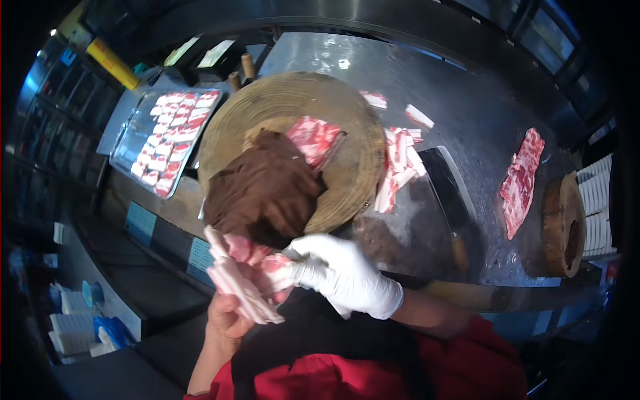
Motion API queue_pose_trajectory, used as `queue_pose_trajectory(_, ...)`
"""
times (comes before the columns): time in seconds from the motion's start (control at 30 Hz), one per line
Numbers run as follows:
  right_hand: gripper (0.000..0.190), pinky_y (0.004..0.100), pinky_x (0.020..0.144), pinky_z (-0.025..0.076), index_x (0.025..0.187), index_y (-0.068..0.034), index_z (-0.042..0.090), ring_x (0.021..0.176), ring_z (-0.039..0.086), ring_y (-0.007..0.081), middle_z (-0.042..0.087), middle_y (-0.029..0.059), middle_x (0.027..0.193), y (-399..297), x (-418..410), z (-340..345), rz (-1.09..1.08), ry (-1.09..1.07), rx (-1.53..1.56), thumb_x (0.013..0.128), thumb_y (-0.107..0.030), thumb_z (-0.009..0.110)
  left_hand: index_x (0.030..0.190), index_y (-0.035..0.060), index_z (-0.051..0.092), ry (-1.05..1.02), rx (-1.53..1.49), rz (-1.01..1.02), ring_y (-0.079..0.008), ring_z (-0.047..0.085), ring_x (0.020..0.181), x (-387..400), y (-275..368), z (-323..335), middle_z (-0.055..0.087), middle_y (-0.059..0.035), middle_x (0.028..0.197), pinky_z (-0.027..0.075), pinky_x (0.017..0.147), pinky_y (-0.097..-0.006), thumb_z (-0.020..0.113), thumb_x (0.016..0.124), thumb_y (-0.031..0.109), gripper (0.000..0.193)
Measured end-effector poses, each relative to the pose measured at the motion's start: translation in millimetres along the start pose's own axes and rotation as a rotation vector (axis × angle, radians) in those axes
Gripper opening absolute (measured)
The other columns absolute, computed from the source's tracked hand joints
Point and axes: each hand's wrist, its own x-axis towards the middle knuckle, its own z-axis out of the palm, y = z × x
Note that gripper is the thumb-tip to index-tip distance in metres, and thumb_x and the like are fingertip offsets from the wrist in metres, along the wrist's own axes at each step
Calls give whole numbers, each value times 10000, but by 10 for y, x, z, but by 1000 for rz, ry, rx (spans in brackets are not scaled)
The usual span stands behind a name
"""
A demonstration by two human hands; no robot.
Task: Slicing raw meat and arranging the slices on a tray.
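My left hand (227, 312) is bare and holds up a bundle of raw, fatty pork pieces (242, 280) in front of my black apron. My right hand (345, 275), in a white glove, pinches the right side of the same bundle; its fingertips are partly hidden there. Just beyond, a crumpled brown cloth (265, 185) lies over the front left of a round wooden chopping block (350, 195). Another piece of raw meat (312, 137) rests on the block, touching the cloth. Fatty meat strips (397, 165) lie piled at the block's right edge.
A cleaver (447, 185) lies on the metal table right of the strips. Farther right are a long cut of meat (522, 182), a small wooden block (562, 230) and stacked white dishes (595, 205). At left stands a clear tray (125, 145) holding rows of sliced meat.
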Motion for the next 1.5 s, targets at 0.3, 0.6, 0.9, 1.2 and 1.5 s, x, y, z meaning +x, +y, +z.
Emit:
queue_pose_trajectory(0.3, 328, 254, 574, 470, 1034, -19, 605, 664, 568, 134, 570, 32, 760, -285, 950, 1463, 518, -89, 502, 1006, -338, 534, 1180, 65, 586, 123, -19, 247, -339, 565, 1184, -901, 1046, -1156, 621, -92, 1159, 418, 1051, -600, 807, 748, 206, 506)
queue_pose_trajectory(0.6, 291, 249, 688, 497, 1151, 73, 592, 785, 604, 99, 634, 69, 876, 169, 1386, 2832, 98, -127, 146, 871, 14, 648, 1251, 71, 551, 62, -283, 267, -386, 471, 1287, -1135, 1349, -1810, 576, -116, 1274, 328, 1084, -668, 699, 830, 155, 454)
queue_pose_trajectory(0.9, 305, 344, 695, 513, 1077, -12, 629, 735, 633, 208, 604, 124, 866, 269, 2547, 3855, -232, -526, -253, 811, -137, 711, 1115, 30, 637, 419, -181, 629, -360, 580, 1136, -1204, 2468, -2258, 649, -125, 1152, 503, 920, -620, 766, 796, 267, 418)
queue_pose_trajectory(1.2, 369, 255, 658, 506, 766, -10, 710, 710, 649, 106, 698, 79, 776, 126, 4449, 4125, -21, -827, -189, 824, -371, 753, 1120, 23, 607, 513, -113, 751, -434, 527, 1193, -804, 3964, -2454, 573, -181, 1251, 509, 973, -520, 760, 813, 205, 389)
queue_pose_trajectory(1.5, 35, 249, 552, 475, 874, -19, 685, 626, 593, 105, 658, 34, 745, 1293, 6337, 3809, 257, 150, -31, 874, -14, 650, 1094, 61, 614, 495, -44, 596, -391, 532, 1203, -416, 4773, -2622, 591, -133, 1240, 443, 1012, -621, 786, 727, 155, 417)
